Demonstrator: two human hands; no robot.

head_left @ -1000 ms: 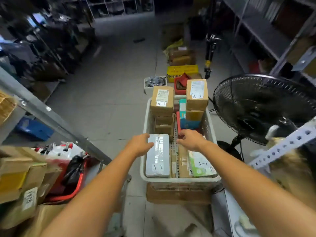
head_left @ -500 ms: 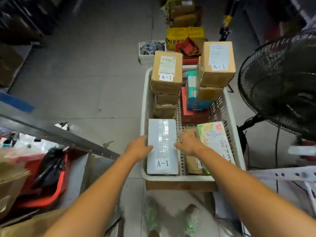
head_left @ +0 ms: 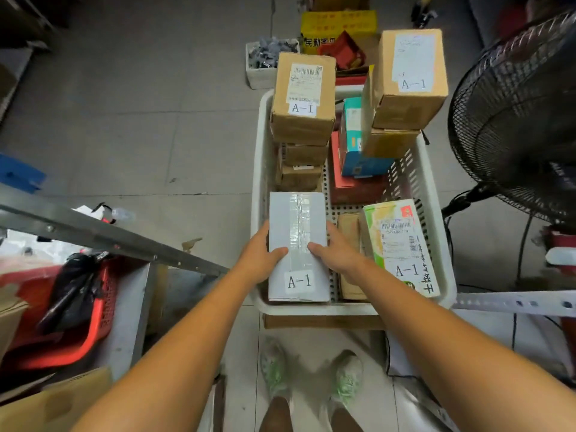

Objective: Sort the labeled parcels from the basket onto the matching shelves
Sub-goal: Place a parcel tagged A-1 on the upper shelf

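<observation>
From the head camera, we've got both hands down in the white perforated plastic basket (head_left: 436,275), clamped on the flat grey cardboard parcel taped down its middle and labelled A-1 (head_left: 299,232). Our left hand (head_left: 260,257) presses the parcel's left edge, thumb curled over the top face; our right hand (head_left: 335,254) mirrors it on the right edge, thumb on top too. Both are closed around the parcel, not spread wide.

The parcel lies flat in the basket's near-left corner, squarely between our palms, its long axis running straight away from us. Neither hand looks nearer; it's an even two-sided grip, so we'd judge the lift goes straight up.

Just right of our right hand sits a green-and-white printed A-1 carton (head_left: 402,244); beyond our fingertips stand stacked brown cardboard boxes (head_left: 302,101).
</observation>
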